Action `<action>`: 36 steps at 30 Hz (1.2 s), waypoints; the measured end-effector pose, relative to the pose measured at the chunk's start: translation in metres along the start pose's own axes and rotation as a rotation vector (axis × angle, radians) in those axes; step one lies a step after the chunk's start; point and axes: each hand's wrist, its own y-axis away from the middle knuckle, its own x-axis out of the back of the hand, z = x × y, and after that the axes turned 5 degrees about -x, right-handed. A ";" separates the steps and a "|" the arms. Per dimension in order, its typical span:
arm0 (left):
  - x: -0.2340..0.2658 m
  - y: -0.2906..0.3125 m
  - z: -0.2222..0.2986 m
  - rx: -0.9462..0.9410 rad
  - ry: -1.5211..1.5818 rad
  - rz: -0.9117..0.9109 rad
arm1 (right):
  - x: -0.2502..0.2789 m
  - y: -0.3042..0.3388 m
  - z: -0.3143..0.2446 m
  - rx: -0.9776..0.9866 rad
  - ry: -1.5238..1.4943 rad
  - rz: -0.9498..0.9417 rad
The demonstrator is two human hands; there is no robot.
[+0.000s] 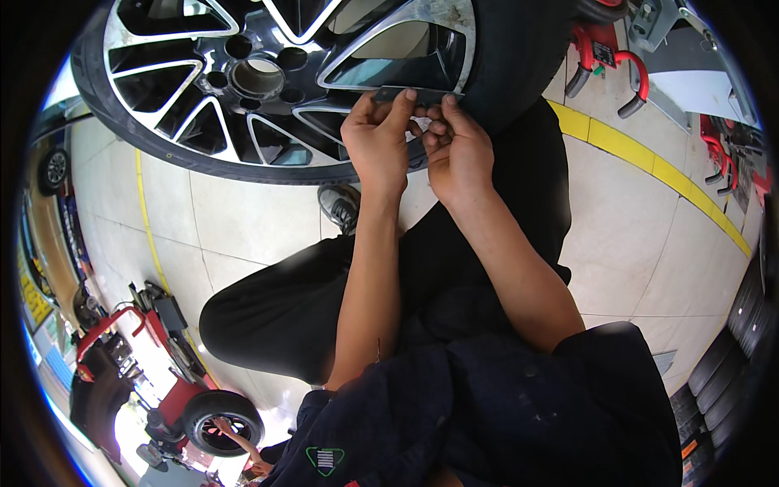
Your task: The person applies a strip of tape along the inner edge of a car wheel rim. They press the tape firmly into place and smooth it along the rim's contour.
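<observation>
The left hand [377, 138] and the right hand [458, 146] sit close together, fingers pinched on a thin, dark grey flat strip [406, 93] held against the inner rim of a large silver-and-black spoked alloy wheel with its black tyre [268, 81]; the strip lies along the rim's lower edge, between thumbs and fingertips of both hands; the wheel stands in front of the person's dark-trousered knees, over a pale tiled floor [243, 227] crossed by a yellow painted line [649, 166]; a red tyre-changing machine [154, 357] stands well apart at lower left; black stacked tyres [730, 365] line the right edge.
</observation>
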 end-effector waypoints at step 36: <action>-0.030 -0.021 0.009 -0.135 -0.269 -0.079 | 0.002 -0.019 -0.037 -0.287 -0.206 -0.153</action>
